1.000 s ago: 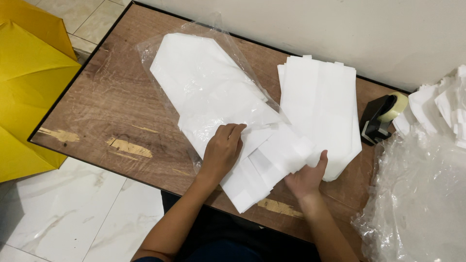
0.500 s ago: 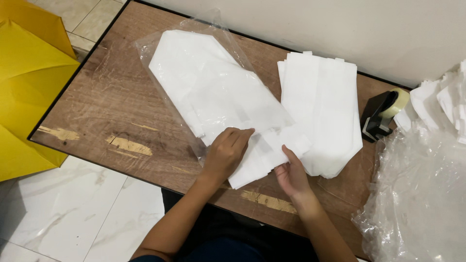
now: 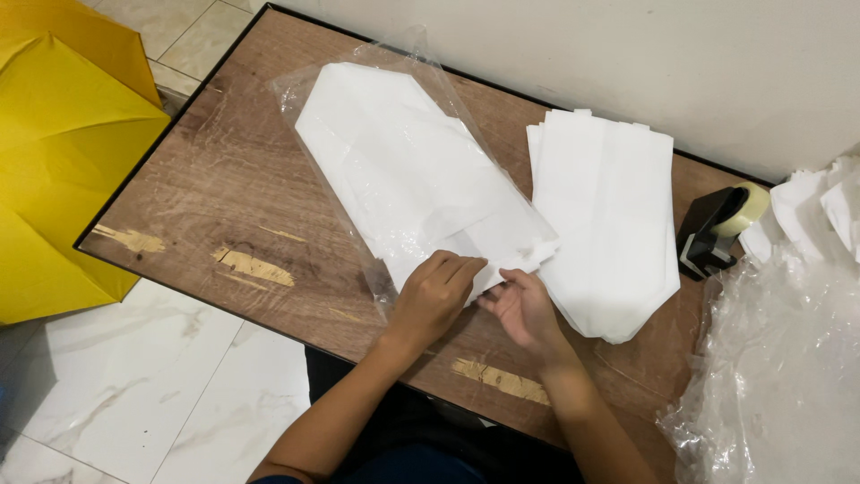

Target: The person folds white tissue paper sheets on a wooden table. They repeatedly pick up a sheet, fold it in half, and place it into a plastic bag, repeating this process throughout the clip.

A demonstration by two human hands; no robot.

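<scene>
**Two hands at the open end of a bagged white garment**

A folded white garment (image 3: 412, 170) in a clear plastic bag (image 3: 358, 85) lies diagonally on the desk (image 3: 224, 206), pointed end toward the far left corner, open end toward the near edge. The left hand (image 3: 434, 296) presses flat there; the right hand (image 3: 522, 306) pinches the bag's edge. A white stack (image 3: 609, 215) lies just right, with a tape dispenser (image 3: 717, 229) and crumpled plastic (image 3: 779, 358) beyond. A yellow umbrella (image 3: 63, 161) sits off the left edge.

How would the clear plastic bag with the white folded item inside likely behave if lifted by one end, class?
The clear plastic bag looks thin and crinkled, so it is probably floppy and would sag. Its glossy film is likely slippery. The flat white folded item inside seems light.
</scene>
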